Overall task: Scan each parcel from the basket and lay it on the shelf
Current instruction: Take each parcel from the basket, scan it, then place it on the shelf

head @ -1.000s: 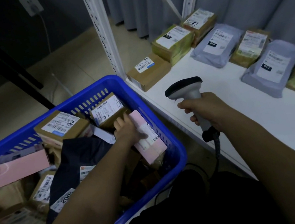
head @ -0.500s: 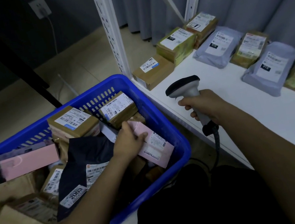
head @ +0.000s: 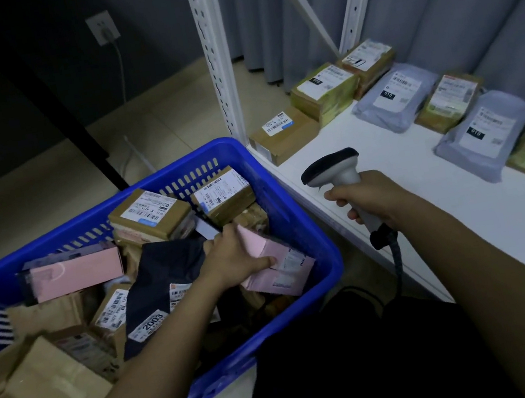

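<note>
Blue plastic, slotted along its walls, forms the big basket (head: 289, 201) at the near left, heaped with parcels. Down inside it, at its right side, the person's left hand (head: 232, 256) grips a pink cardboard box with a white label (head: 276, 266), thumb lying across the near face and fingers curled over the far edge; the box sits tilted against the basket's right wall, touching the parcels under it. Just left of that hand lies a black plastic mailer bag marked 2003 (head: 163, 278), and farther left a second pink flat box (head: 72, 275). Two brown cardboard boxes with white labels (head: 152, 213) sit at the basket's far side.

To the right, the right hand (head: 368, 198) is wrapped round the handle of a grey and black corded barcode scanner (head: 332, 169), held above the near edge of the white shelf board (head: 429, 205), its head facing left toward the basket. Along the far side of the shelf runs a row of parcels: a small brown box (head: 280, 129) at the left end, yellow-green taped packets (head: 323, 91), and pale grey plastic mailer bags (head: 396, 96), well apart from the scanner.
</note>
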`<state>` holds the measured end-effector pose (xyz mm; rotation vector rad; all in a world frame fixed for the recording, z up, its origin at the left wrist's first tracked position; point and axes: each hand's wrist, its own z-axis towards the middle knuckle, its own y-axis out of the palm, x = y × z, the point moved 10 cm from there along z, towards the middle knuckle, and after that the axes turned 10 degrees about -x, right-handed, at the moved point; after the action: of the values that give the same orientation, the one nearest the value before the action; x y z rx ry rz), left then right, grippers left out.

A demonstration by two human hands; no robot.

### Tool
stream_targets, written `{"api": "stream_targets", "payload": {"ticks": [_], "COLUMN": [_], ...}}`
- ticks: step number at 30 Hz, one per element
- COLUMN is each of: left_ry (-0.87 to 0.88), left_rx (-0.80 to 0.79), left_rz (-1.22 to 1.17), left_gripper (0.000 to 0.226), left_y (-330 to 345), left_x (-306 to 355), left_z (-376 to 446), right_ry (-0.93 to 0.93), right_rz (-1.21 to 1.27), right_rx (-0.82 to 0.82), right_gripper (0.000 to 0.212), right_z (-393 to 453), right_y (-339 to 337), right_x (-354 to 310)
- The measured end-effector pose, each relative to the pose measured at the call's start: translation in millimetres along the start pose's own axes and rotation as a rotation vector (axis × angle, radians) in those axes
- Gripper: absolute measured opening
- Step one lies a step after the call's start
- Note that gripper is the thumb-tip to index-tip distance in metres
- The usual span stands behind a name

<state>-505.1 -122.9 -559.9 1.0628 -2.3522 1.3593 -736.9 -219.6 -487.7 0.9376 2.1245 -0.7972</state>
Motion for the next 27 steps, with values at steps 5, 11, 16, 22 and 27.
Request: {"api": "stream_targets", "payload": {"ticks": [5, 11, 16, 22, 27], "left_ry": [0.15, 0.353, 0.463, 0.449, 0.429], "left_rx": [0.208, 0.307, 0.213, 0.192, 0.043], "left_rz": [-0.198, -0.292, -0.407, -0.42, -0.699], "left_gripper": [0.09, 0.088, 0.089, 0.095, 0.076], "left_y": [-50, -78, -57, -27, -11], "left_x": [-6, 8, 39, 44, 49], "left_z": [-38, -80, -84, -64, -57], "right_ry": [-0.004, -0.07, -0.178, -0.189, -0.187], "right_rz": [0.002, 0.126, 0.333, 0.369, 0.331], "right_rx": [0.004, 0.063, 0.105, 0.143, 0.142], "right_gripper": [0.017, 0.016, 0.017, 0.017, 0.018], "right_z": [-5, -12, -22, -21, -15], "right_y": [-5, -14, -11, -4, -4], "right_x": [5, 7, 2, 16, 18]}}
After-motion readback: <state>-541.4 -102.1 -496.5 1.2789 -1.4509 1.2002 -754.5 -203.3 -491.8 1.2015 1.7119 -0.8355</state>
